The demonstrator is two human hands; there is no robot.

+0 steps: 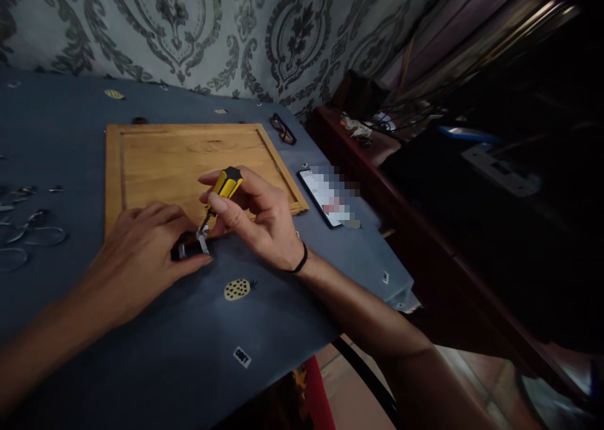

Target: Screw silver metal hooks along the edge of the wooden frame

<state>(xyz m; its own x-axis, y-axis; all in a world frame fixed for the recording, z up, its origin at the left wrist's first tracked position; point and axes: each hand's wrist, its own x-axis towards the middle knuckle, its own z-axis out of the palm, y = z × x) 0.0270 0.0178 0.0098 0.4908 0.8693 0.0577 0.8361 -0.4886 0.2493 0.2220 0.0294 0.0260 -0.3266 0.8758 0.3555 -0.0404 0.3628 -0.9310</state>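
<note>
A short yellow-and-black screwdriver (225, 186) is pinched between the thumb and fingers of my right hand (262, 219), tilted with its shaft pointing down and left. Its tip meets a small silver metal part (202, 241) with darker edges, whose kind I cannot make out. My left hand (146, 248) curls around that part, thumb below and fingers above, hiding much of it. Both hands are at the near edge of a framed wooden panel (189, 156), which lies flat on the blue tablecloth (179, 354).
Right of the panel lie a phone (323, 197) with a lit screen and dark-framed eyeglasses (283, 129). Thin clear loops (44, 234) and small metal bits (23, 192) are at the left. A patterned curtain (189, 34) hangs behind; a dark reddish wooden ledge (391, 191) runs along the right.
</note>
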